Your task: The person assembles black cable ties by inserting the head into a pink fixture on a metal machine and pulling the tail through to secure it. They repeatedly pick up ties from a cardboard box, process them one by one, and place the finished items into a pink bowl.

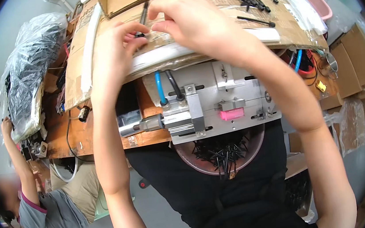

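Note:
My left hand [119,45] is over the cardboard-covered surface, its fingers closed around the dark end of a thin black rod [144,13]. The rod slants up and away from my fingertips. Just right of it is my right hand [195,23], thumb and forefinger curved with a small gap between their tips, and I see nothing in them. More black rods with thicker heads [250,1] lie in a loose pile at the far right of the cardboard. A single black rod [256,21] rests nearer to me.
A metal fixture [242,94] with a pneumatic cylinder, hoses and a pink block [231,114] stands at the near edge. Below it, a bowl [257,148] holds many black rods. White foam strips [163,57] border the cardboard. Another person [55,212] sits at left beside a plastic-wrapped bundle [34,54].

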Demonstrator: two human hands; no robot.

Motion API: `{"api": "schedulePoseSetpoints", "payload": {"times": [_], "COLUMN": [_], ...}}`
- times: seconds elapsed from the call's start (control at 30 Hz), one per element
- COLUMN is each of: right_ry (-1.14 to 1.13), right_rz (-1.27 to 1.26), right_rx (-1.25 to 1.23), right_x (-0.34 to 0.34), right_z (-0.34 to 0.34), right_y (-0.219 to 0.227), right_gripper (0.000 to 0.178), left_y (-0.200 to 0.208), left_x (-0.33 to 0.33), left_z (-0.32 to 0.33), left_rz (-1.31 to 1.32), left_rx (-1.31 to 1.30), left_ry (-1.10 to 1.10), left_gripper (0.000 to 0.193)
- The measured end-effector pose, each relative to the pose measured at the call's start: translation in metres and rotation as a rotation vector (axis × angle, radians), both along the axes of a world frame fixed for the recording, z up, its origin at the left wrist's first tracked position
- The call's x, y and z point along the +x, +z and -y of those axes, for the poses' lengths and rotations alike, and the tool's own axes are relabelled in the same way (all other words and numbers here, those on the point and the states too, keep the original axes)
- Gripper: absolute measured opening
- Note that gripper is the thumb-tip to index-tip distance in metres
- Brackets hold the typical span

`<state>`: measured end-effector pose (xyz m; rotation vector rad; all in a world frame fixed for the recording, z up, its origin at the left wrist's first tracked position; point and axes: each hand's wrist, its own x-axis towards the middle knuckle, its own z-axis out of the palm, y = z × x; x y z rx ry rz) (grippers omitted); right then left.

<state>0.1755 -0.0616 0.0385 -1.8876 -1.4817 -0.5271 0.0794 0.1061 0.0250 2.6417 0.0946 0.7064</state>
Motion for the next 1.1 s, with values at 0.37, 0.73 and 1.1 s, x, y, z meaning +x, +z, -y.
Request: {"api": "schedulePoseSetpoints", "payload": {"times": [0.37, 0.73, 1.1], "right_ry": [-0.014, 0.251, 0.18], "right_rz": [0.058, 0.276, 0.062], "right_rx": [-0.257, -0.336, -0.052], "right_x": [0.023, 0.042, 0.059], "right_z": [0.006, -0.012, 0.015], "right_y": [-0.005, 0.007, 0.043], "right_gripper": [0.022, 0.019, 0.016], "left_y": [0.013, 0.007, 0.004], "left_x": [0.009, -0.005, -0.045], "left_z": [0.021, 0.008, 0.031], "left_rz": [-0.126, -0.146, 0.199], "left_rx": [-0.171, -0.221, -0.095], "left_ry": [-0.099, -0.04, 0.027], "left_gripper": [0.027, 0.02, 0.021]}}
